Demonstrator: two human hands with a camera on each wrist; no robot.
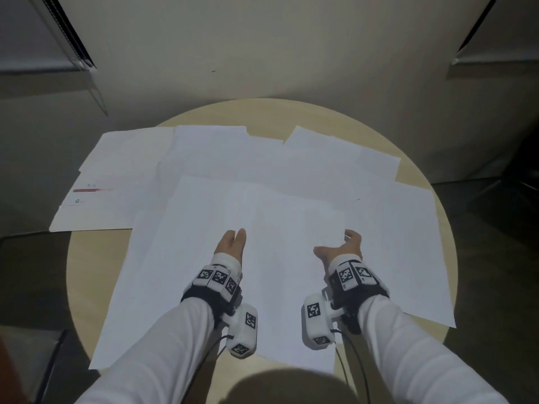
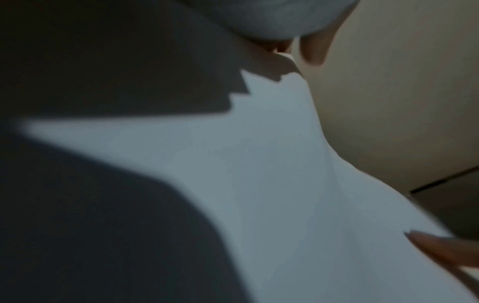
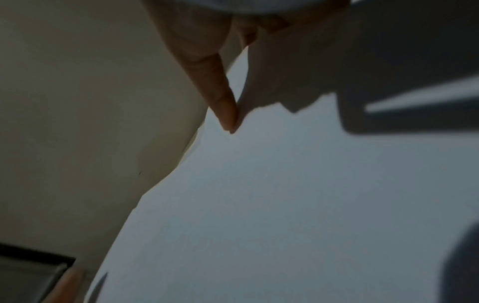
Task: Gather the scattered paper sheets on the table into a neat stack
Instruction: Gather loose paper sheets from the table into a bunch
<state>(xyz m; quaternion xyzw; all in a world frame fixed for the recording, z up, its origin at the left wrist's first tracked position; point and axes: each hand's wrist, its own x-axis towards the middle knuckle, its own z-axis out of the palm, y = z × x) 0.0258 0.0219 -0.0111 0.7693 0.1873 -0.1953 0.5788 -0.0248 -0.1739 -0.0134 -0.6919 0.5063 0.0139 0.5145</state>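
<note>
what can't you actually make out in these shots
- Sheet count: the paper sheets overlap in the head view, hiding edges.
- Left hand fingertips: foreshortened in the head view; its wrist view is blurred.
- Right hand grip: the fingers touch a sheet edge, but blur and shadow hide any pinch.
- Print on the far-left sheet: too small.
- Table near edge: hidden by the arms.
</note>
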